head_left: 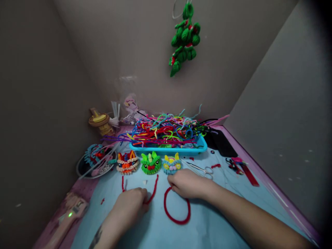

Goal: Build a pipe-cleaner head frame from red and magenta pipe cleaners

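My left hand (132, 204) is closed on a red pipe cleaner (154, 192). One end of it rises right of the fingers and another red end shows on the left; its middle is hidden by the hand. With fingers pinched, my right hand (184, 183) grips the top of a red pipe cleaner loop (177, 221), which lies against the blue cloth. Just beyond the hands sit three fuzzy animal heads in a row: an orange and peach one (127, 163), a green one (151, 163) and a blue and yellow one (171, 164).
Behind the heads stands a blue tray (168, 151) heaped with coloured pipe cleaners. Scissors (199, 168) lie beyond my right hand. A bowl (85, 172) is at left, near a pink glue gun (67, 219). A black phone-like slab (226, 143) lies at back right. Green ornaments (185, 38) hang above.
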Motion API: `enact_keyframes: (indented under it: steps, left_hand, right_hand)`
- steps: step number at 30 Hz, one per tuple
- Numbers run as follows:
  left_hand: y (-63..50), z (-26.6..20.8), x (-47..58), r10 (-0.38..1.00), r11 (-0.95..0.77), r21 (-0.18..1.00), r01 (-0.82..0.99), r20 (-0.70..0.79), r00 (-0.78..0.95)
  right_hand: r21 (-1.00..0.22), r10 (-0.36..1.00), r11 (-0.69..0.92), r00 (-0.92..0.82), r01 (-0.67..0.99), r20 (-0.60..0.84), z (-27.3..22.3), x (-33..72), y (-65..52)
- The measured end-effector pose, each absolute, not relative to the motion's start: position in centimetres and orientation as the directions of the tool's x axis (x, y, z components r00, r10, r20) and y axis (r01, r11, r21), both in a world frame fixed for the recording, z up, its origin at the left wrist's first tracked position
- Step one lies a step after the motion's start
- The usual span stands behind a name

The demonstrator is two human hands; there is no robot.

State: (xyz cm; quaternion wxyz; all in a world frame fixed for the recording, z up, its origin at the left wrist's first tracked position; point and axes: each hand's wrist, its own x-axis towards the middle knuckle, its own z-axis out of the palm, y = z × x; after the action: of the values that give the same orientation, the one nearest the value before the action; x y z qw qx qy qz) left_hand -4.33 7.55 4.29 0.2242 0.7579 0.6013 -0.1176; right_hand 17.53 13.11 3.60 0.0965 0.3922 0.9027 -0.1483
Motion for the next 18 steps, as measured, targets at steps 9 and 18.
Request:
enact_keyframes:
  steps: [9, 18]
  left_hand:
    - [8.7, 3.2, -1.6, 0.975, -0.021, 0.192, 0.981, -0.215, 0.063]
    - [9.2, 1.5, -0.3, 0.992, -0.026, 0.152, 0.988, -0.121, 0.044]
  right_hand:
    - [-0.218, 0.657, 0.667, -0.7, 0.713, -0.279, 4.0, 17.4, 13.0]
    - [-0.406, 0.637, 0.649, -0.751, 0.643, -0.172, 4.6, 17.6, 13.2]
